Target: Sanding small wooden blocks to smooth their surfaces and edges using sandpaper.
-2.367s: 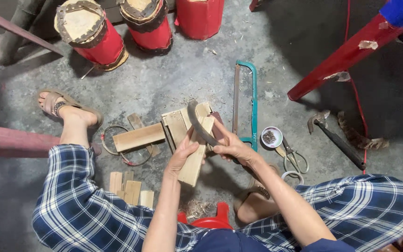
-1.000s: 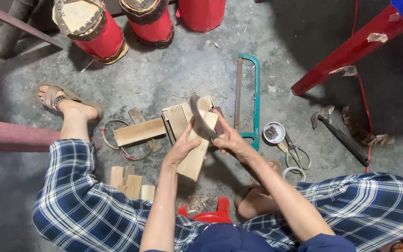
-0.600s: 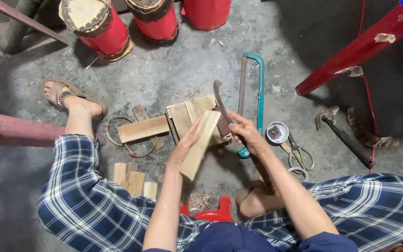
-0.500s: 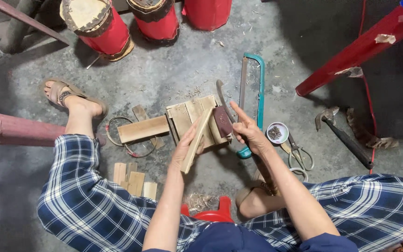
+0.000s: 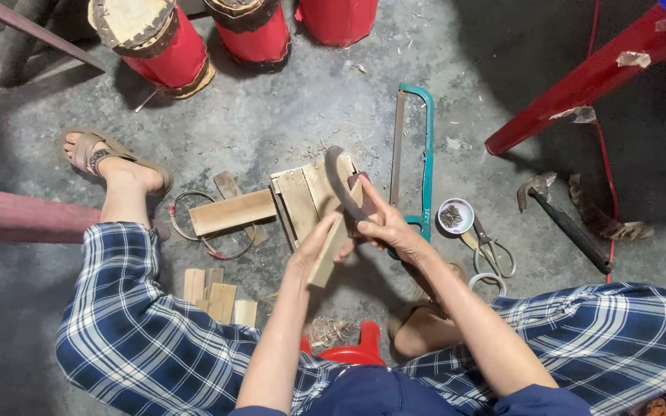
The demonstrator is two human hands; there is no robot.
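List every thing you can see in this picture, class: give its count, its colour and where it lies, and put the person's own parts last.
wooden strip: one, pale, held on edge at centre
curved knife: one, dark blade, against the strip's top
wooden block: one, pale, on the floor under the strip
flat slat: one, tan, left of the block
wire hoops: a few, thin and grey, by the slat
short wood pieces: about four, pale, by the left leg
hacksaw: one, teal frame, right of the block
small dish: one, white, beside the hacksaw
scissors: one pair, metal, below the dish
hammer: one, dark, far right
drums: three, red, top edge
left hand: holds the strip
right hand: grips the knife
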